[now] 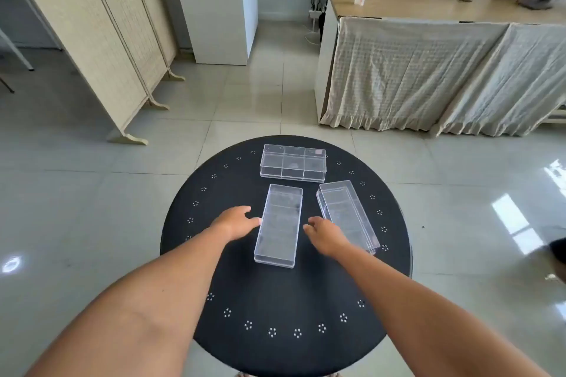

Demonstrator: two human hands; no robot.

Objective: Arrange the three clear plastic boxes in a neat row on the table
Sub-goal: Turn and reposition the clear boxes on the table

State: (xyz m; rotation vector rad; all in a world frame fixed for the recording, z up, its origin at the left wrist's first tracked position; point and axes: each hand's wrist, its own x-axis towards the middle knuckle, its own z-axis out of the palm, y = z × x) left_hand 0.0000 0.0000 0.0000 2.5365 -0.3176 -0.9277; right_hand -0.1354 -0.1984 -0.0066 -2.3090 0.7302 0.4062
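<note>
Three clear plastic boxes lie on a round black table [275, 300]. The far box [293, 161] has inner dividers and lies crosswise. The middle box [279, 225] lies lengthwise, pointing away from me. The right box [346, 211] lies lengthwise too, slightly angled to the right. My left hand [234, 222] rests at the middle box's left side, fingertips touching its edge. My right hand [324, 236] hovers between the middle and right boxes, fingers spread, covering part of the right box's near left edge. Neither hand grips anything.
The table's rim carries small white flower marks. Glossy tiled floor surrounds it. A folding screen [101, 40] stands at the left, a white cabinet [220, 12] behind, and a cloth-draped counter [428, 70] at the right with a person at its far end.
</note>
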